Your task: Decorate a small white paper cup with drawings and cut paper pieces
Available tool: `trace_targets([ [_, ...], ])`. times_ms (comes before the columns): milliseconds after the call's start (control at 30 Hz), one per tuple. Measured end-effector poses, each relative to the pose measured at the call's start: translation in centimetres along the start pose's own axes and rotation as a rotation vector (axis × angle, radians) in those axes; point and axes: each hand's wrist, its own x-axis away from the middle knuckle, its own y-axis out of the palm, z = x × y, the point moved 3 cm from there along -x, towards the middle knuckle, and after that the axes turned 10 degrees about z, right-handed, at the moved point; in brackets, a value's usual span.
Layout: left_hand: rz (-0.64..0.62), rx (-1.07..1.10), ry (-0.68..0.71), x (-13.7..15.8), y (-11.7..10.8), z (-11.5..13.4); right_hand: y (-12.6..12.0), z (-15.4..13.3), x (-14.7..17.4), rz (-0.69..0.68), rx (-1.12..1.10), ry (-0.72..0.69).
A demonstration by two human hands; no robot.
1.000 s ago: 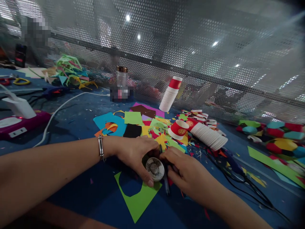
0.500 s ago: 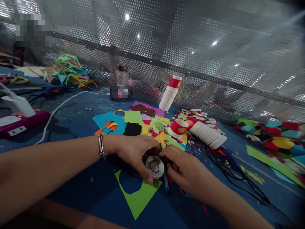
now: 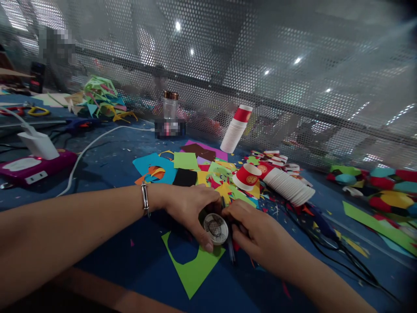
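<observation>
While little has changed over the last second, the view has swung slightly left, so that everything now sits a touch further right in it. The left hand (image 3: 189, 208) keeps its thumb and fingers wrapped around the white-rimmed round piece (image 3: 216, 229), whose top is crossed by dark lines (drawn or meshed, I cannot tell). The right hand (image 3: 260, 228) stays curled close at the right side of the round piece, near a pen-like stick (image 3: 232, 252); its fingertips are hidden, so whether it grips anything is unclear.

The round piece has held its place against the green sheet (image 3: 193, 276), which lies on its near side with a cut-out gap. Beyond the round piece and to its right, the red-and-white cup (image 3: 244, 176) and a stack of cups (image 3: 289, 187) lie undisturbed. As I judge it, the work is in a steady hold, with no visible progress over that second.
</observation>
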Motion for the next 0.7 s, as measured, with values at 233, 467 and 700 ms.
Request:
trace_targets([
  [233,-0.013,0.006,-0.018,0.03,-0.06,0.03,0.00,-0.12,-0.14,0.009,-0.002,-0.022],
  [467,-0.009,0.014,-0.019,0.15,-0.06,0.04,-0.06,-0.25,0.11,-0.005,0.020,-0.002],
  [700,-0.027,0.032,-0.003,0.21,-0.19,-0.06,0.06,-0.37,0.16,-0.010,0.026,-0.010],
])
